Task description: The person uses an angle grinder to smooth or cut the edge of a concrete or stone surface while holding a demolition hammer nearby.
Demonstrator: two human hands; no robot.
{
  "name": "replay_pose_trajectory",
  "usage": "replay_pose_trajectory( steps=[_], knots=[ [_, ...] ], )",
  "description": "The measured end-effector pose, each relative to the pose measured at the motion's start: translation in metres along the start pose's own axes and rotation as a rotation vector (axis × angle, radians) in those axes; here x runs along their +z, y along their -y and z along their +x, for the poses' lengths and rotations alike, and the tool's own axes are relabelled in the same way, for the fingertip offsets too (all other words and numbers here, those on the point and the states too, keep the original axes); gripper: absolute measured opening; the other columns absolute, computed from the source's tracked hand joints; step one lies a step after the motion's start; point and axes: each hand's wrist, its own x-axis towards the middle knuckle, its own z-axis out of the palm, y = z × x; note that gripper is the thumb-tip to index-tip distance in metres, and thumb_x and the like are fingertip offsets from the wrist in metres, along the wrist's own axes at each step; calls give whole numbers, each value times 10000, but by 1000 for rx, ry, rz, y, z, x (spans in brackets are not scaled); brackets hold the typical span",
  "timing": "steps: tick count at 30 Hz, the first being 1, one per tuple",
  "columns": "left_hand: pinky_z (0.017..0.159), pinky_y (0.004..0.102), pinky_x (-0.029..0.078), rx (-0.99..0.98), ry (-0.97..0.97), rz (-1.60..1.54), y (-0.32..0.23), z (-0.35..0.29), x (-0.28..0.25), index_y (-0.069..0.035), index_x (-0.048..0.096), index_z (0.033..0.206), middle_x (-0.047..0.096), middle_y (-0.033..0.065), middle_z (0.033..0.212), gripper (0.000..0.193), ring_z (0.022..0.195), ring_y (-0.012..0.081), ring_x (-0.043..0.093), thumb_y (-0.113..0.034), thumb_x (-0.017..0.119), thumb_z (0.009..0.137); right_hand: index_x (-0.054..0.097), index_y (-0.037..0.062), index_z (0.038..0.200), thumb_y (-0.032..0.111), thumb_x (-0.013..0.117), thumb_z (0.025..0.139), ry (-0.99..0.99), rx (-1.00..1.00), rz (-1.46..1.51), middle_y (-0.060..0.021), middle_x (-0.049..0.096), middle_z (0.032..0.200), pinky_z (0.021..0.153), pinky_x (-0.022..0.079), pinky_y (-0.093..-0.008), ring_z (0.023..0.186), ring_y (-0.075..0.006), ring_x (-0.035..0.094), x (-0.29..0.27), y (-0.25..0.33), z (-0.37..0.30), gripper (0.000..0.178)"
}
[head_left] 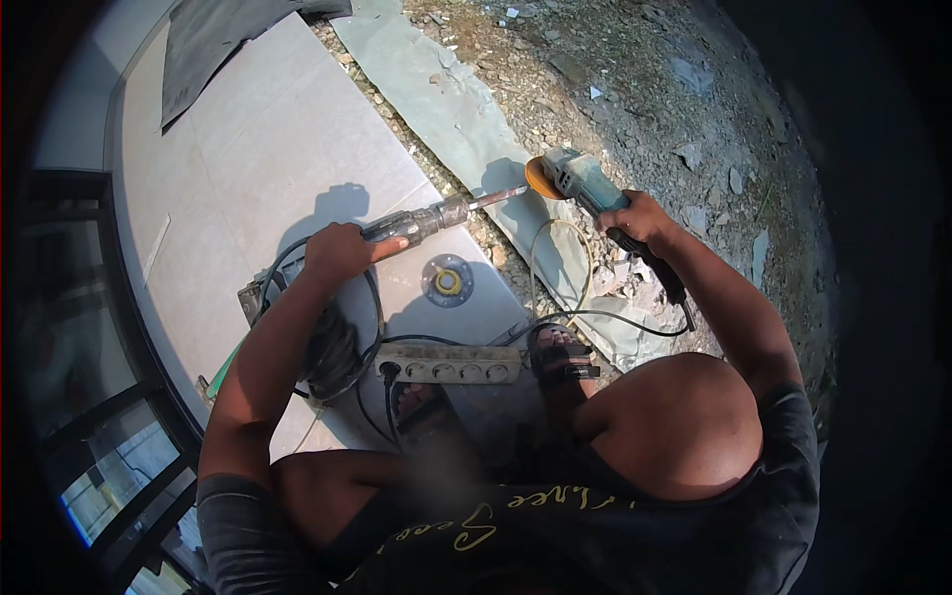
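Observation:
My left hand (342, 254) is wrapped round the front of a dusty hammer drill (421, 224), whose body is partly hidden behind my left forearm. A metal chisel bit (499, 196) sticks out of it toward the right. In my right hand (640, 220) is a teal angle grinder (589, 184), gripped by its dark rear body. The grinder's orange disc (541, 178) meets the bit's tip or sits right beside it; I cannot tell whether they touch. A loose round grey disc (447, 282) with a yellow centre lies on the tiles below the drill.
A power strip (451, 364) with a black plug lies by my sandalled feet, and cables loop around it. Pale tiles (268, 129) end at a strip of grey-green sheeting (436, 89). Rubble (694, 109) covers the ground at right. A dark-framed glass door (89, 327) stands left.

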Motion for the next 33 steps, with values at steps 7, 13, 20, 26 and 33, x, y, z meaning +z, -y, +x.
replay_pose_trajectory(
  steps=[7, 13, 20, 26, 33],
  knots=[
    [842, 451, 570, 13, -15, 4, 3, 2, 4, 31, 757, 954, 748, 242, 933, 984, 944, 387, 738, -914, 593, 732, 746, -34, 1067, 405, 856, 617, 29, -12, -108, -170, 751, 945, 724, 563, -383, 796, -265, 716, -10, 11, 11, 638],
    [843, 454, 568, -18, 23, 10, -4, -2, -3, 29, 761, 960, 750, 235, 929, 988, 945, 374, 739, -917, 599, 723, 749, -43, 1044, 389, 857, 605, 41, -9, -101, -176, 750, 919, 721, 563, -384, 776, -261, 713, -10, 11, 17, 626],
    [850, 453, 565, -15, 19, 4, 0, 1, -1, 30, 761, 976, 749, 241, 938, 989, 946, 372, 738, -913, 603, 724, 726, -42, 1102, 302, 865, 613, 74, 38, -72, -150, 724, 928, 690, 557, -377, 764, -246, 682, -10, 10, 20, 613],
    [862, 451, 560, 6, 10, 2, 0, 1, -1, 41, 759, 978, 749, 242, 949, 983, 958, 376, 735, -900, 605, 740, 749, -60, 991, 385, 871, 581, 32, -15, -82, -182, 743, 882, 668, 562, -378, 726, -268, 704, -8, 8, 18, 617],
    [793, 450, 579, 26, -26, 8, 4, 1, 4, 42, 765, 897, 744, 233, 879, 1030, 906, 365, 744, -950, 545, 731, 751, -52, 995, 382, 871, 589, 41, -7, -42, -167, 744, 882, 658, 559, -382, 720, -259, 701, -6, 8, 17, 607]
  ],
)
